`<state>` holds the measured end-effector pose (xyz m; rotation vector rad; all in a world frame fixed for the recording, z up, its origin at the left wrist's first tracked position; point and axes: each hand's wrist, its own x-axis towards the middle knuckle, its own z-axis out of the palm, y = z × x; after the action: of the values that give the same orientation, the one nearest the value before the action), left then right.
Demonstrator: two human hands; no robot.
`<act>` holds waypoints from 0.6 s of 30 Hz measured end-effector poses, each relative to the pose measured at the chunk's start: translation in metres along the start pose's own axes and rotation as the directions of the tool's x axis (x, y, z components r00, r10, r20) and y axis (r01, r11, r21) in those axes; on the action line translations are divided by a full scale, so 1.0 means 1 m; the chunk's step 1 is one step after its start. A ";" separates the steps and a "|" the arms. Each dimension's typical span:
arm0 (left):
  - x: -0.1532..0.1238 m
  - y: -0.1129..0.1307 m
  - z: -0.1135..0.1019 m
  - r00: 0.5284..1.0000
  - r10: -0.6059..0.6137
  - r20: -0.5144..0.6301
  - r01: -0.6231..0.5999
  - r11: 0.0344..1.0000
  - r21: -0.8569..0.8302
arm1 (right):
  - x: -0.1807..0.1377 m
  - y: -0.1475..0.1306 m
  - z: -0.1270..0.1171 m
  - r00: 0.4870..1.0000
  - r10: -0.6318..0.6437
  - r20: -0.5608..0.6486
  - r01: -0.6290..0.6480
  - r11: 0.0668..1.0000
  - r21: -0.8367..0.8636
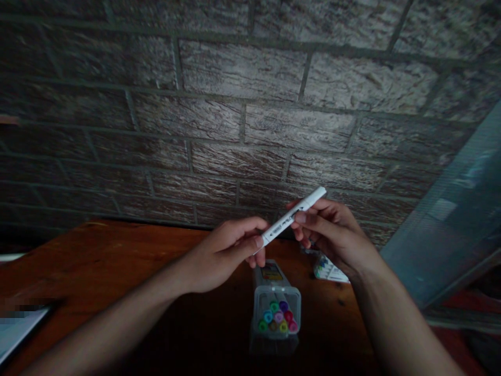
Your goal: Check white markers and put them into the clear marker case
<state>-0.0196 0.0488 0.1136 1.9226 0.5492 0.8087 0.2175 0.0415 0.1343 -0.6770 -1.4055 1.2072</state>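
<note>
A white marker pen [294,215] is held slanted in the air between both hands, above a wooden table [117,271]. My left hand [225,250] pinches its lower end with thumb and fingers. My right hand [332,232] grips the upper half, fingers curled round the barrel. Below the hands lies a clear plastic marker case [276,305] on its side, with several coloured marker caps showing at its open end.
A brick wall [235,115] rises right behind the table. A small printed packet [326,269] lies under my right hand. A pale sheet or device [18,326] sits at the table's left edge. A grey-blue panel [457,209] leans at the right.
</note>
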 end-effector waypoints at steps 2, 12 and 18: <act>0.000 0.000 -0.001 1.000 -0.004 -0.001 0.004 1.000 0.003 | 0.000 0.000 0.000 1.000 0.006 0.000 -0.006 1.000 -0.004; 0.000 0.000 0.000 1.000 -0.016 0.004 0.016 1.000 -0.009 | -0.001 -0.001 0.000 1.000 0.006 0.004 -0.005 0.999 -0.040; -0.001 0.000 0.000 0.999 -0.018 0.041 0.013 0.992 0.122 | 0.000 0.003 0.002 0.998 -0.028 0.058 0.035 0.990 -0.137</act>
<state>-0.0200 0.0477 0.1134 2.0392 0.5990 0.7383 0.2149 0.0419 0.1322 -0.7188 -1.5517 1.1185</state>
